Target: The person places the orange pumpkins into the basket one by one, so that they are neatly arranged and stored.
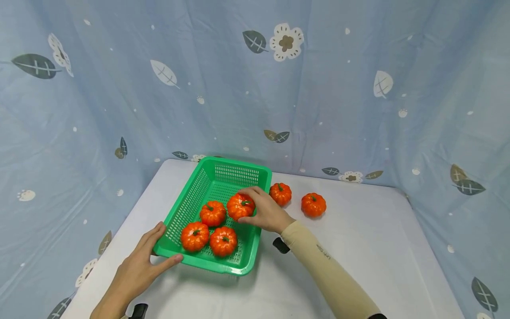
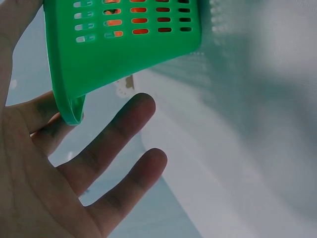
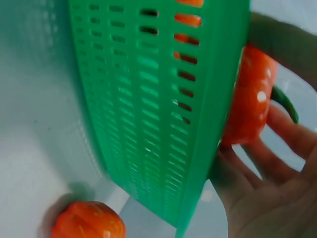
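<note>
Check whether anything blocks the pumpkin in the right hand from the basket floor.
Nothing visible does. The right hand holds the pumpkin inside the basket, over bare mesh; the three other pumpkins inside lie beside it, not under it.

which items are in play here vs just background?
In play:
right hand gripping a pumpkin inside the green basket
left hand on the basket corner
two pumpkins on the table

Background:
leaf-print curtain

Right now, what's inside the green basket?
The green basket holds four orange pumpkins: three lying free and one gripped by the right hand. That hand covers the floor beneath it. The left hand touches the near corner.
</note>
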The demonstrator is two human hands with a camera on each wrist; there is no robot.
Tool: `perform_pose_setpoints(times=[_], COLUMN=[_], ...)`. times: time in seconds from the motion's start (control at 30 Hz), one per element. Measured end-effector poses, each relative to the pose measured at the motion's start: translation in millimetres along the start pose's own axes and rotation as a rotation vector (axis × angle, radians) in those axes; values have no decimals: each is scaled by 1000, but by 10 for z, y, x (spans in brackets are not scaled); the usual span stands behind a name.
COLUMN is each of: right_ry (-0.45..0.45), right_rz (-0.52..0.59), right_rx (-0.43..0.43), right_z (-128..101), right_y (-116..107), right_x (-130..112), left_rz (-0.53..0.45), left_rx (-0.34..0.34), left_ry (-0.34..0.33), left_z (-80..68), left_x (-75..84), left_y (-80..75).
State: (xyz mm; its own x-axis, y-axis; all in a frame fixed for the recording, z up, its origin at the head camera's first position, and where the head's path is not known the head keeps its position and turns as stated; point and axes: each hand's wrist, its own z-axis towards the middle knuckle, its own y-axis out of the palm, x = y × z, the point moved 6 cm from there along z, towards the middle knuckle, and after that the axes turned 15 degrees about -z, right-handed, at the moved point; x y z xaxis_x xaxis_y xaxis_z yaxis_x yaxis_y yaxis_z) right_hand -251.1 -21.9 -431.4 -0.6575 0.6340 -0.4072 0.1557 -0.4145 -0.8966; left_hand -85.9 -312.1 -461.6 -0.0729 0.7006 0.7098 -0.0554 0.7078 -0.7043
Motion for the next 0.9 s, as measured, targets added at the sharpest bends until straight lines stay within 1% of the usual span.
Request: perform_pose_setpoints(times=[0.13, 0.23, 0.33, 0.53, 0.67, 0.9], right_ry=[-52, -63, -67, -95, -92, -94], right_rz=[-33, -39, -47, -106, -132, -159], right_rx=[-114, -163, -187, -248, -288, -300], right_z=[70, 102, 135, 201, 222, 253], right_y=[93, 153, 200, 288, 312, 353], right_x=[33, 48, 52, 39, 27, 14], left_rz=[-5, -6, 0, 3, 3, 7], left_rx=[0, 0, 0, -5, -7, 2], left_ry=[3, 3, -1, -9, -4, 2], left_z=[-3, 1, 8, 11, 13, 6], left_x=[-10, -14, -14, -15, -9, -7], left_y=[5, 8, 9, 12, 16, 9])
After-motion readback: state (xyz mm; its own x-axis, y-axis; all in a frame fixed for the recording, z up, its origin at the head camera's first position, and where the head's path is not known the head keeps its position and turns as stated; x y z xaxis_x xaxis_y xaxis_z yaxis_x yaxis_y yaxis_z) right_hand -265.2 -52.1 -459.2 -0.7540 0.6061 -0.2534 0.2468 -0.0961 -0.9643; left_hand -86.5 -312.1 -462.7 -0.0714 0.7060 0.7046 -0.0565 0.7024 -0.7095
